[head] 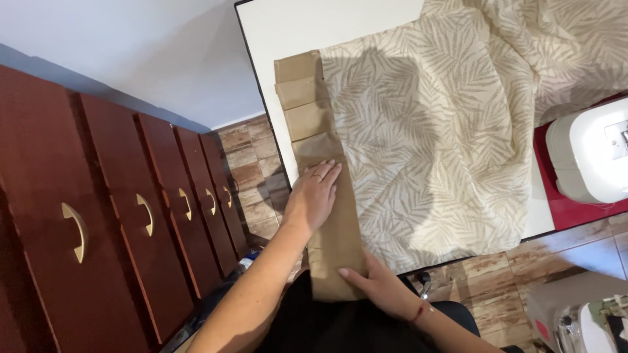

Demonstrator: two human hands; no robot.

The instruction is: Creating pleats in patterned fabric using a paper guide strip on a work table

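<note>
Currently your left hand [314, 196] and right hand [379, 284] press flat, open, gripping nothing, on the brown strip [330, 229]; beyond them, pleats lie folded beside the fabric [425, 144].

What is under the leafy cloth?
The leafy cloth lies on a white table; brown paper strips poke out along its left edge. Both hands press the paper. Anything further under is covered.

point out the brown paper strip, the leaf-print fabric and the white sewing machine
long brown paper strip [313, 121]: head view, upper stepped part
beige leaf-print fabric [418, 144]: head view, flat middle
white sewing machine [589, 153]: head view, rounded end of its body
</note>
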